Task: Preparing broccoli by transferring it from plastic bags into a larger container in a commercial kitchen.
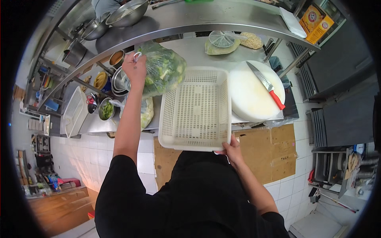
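Note:
My left hand [135, 67] grips the gathered neck of a clear plastic bag [163, 70] packed with green leafy pieces, perhaps broccoli. The bag hangs over the steel worktable, by the far left corner of a white perforated plastic basket [196, 110]. Nothing lies in the basket, which juts over the table's near edge towards my body. At its near right corner my right hand [233, 150] holds the rim. Right of the basket, a knife with a red handle [276, 99] rests on a thick round white cutting board [256, 92].
Beyond the basket sit two tied bags, one with pale green contents [221, 49], one with beige pieces [251, 40]. To the left stand a bowl of green vegetables [107, 110], a white rack [75, 111] and a bag of pale cut vegetables [146, 113]. A steel shelf [190, 28] spans overhead.

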A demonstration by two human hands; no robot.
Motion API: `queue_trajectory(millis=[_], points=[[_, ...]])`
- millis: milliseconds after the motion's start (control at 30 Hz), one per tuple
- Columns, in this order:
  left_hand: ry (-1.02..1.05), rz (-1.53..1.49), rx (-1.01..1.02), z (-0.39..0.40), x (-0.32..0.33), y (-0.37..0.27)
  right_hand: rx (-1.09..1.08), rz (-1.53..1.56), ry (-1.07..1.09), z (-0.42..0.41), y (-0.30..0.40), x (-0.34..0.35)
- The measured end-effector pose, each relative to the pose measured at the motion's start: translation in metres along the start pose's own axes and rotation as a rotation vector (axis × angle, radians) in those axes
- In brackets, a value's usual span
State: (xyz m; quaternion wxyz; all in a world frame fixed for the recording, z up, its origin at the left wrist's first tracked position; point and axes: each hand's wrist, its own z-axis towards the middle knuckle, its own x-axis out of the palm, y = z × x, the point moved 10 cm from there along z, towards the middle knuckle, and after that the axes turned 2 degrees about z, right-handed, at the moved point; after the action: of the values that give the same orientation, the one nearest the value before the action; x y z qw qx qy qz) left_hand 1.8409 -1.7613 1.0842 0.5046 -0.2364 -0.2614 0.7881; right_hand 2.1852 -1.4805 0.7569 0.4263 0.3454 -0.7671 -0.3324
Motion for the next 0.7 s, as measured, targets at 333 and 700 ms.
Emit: queue_trajectory(millis=[333,700], points=[[0.099,0.298,-0.054,-0.085,0.051,-0.040,-0.027,0.069,0.111,0.060,0.012,0.023],[1.298,-0.057,-0.299,-0.182,0.133,0.037,-0.504,-0.562,-0.229,0.068,0.095,-0.063]])
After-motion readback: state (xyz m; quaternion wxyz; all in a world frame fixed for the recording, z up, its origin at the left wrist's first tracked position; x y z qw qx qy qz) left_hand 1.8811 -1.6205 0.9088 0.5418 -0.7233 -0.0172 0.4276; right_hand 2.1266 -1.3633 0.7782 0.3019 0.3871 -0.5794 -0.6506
